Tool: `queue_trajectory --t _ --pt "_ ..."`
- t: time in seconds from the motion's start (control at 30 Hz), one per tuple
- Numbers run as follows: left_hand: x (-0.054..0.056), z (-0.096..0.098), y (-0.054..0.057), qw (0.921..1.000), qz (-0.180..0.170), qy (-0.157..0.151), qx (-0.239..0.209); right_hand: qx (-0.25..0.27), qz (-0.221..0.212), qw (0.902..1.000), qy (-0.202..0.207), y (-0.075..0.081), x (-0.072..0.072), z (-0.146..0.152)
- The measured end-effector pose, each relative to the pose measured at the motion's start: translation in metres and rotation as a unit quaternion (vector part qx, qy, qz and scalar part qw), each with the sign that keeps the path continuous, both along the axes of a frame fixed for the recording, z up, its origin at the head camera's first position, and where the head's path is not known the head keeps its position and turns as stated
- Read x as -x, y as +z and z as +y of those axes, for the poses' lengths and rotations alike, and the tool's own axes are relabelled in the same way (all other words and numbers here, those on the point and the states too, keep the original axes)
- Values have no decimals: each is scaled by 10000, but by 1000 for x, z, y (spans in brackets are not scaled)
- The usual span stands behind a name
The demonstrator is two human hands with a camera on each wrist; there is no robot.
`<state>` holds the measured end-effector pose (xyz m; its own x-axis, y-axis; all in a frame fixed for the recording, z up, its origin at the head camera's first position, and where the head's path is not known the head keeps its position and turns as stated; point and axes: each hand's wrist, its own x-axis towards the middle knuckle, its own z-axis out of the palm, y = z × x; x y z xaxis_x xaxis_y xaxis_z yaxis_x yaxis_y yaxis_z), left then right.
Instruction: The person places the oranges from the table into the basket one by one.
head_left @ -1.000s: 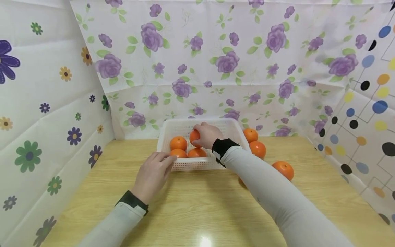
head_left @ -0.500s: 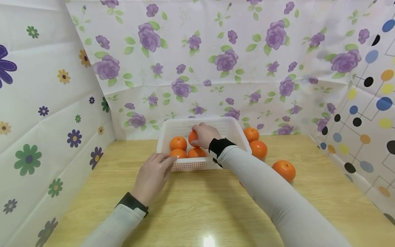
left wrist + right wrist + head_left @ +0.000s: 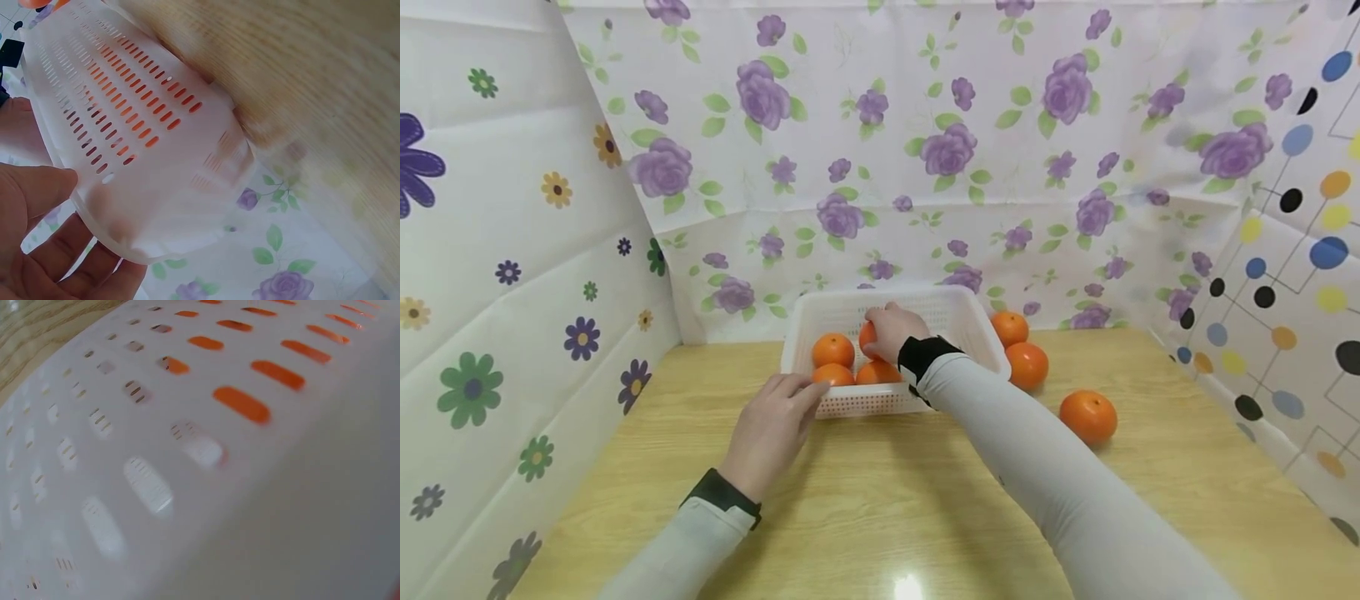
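A white perforated plastic basket [image 3: 868,406] stands at the back of the table. My left hand [image 3: 771,425] holds its near left rim; in the left wrist view the thumb [image 3: 47,187] lies on the outer wall and the fingers are over the rim. Inside the basket, my right hand [image 3: 898,329] grips an orange [image 3: 868,335], partly covered by the fingers. Around it in the left part lie an orange [image 3: 832,351], a front left orange [image 3: 833,374] and a front orange [image 3: 877,372]. The right wrist view shows mostly the basket's wall [image 3: 187,487], with orange fruit behind the slots.
Right of the basket lie a rear orange [image 3: 1010,327], a middle orange [image 3: 1027,366] and a nearer orange [image 3: 1088,417] on the wooden table [image 3: 850,508]. A flowered cloth [image 3: 895,150] hangs directly behind the basket. Patterned sheets close both sides.
My right hand has shifted slightly left with the orange still in its grip. The forearm now covers an orange that peeked out beneath it earlier. My left hand has stayed on the rim.
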<state>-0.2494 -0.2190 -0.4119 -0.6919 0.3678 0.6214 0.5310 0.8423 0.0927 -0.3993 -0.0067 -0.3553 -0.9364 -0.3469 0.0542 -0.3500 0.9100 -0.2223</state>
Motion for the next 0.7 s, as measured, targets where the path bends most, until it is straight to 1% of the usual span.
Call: queue_trajectory --t 0.13,0.23,0.37,0.43,0.53,0.7 --pt "0 1 1 10000 -93 29 -8 35 49 10000 35 -6 3 -1" --pt "-1 2 1 9998 -168 82 -8 -46 76 9999 98 -15 8 -2" --pt "-1 2 1 9996 -250 135 -13 -225 17 9996 179 -30 15 -1" --pt "-1 2 1 9996 -263 139 -19 -234 -21 9996 185 -34 18 -1" --pt "-1 2 1 9996 -233 129 -18 -195 -6 9996 186 -37 20 0" --pt "-1 2 1 9997 -198 137 -1 -193 -17 9996 194 -37 19 0"
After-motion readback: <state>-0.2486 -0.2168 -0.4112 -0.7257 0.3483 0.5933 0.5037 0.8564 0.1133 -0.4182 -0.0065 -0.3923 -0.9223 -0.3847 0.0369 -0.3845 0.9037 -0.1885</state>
